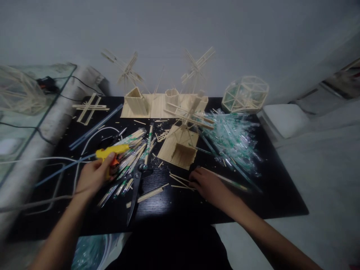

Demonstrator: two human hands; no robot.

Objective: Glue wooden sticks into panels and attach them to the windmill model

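Note:
My left hand [94, 174] is wrapped round a yellow hot glue gun [112, 150] with an orange trigger, its nozzle pointing right. On the black table my right hand [208, 185] is low, fingers curled at the ends of a few thin wooden sticks [180, 180]; its fingertips are partly hidden. Just beyond it stands a small windmill model [182, 155] of wooden sticks, with an open box on its base and crossed blades. Between my hands lie dark-handled shears [136, 187], beside wrapped bundles of chopsticks [128, 165] and a few loose chopsticks [149, 195].
Torn clear plastic wrappers [233, 138] pile up on the right. Two more windmill models [137, 103] stand at the back on wooden bases. A stick-framed polyhedron [246, 93] sits at the back right. Crossed sticks [90, 108] and clear glue sticks [95, 127] lie left.

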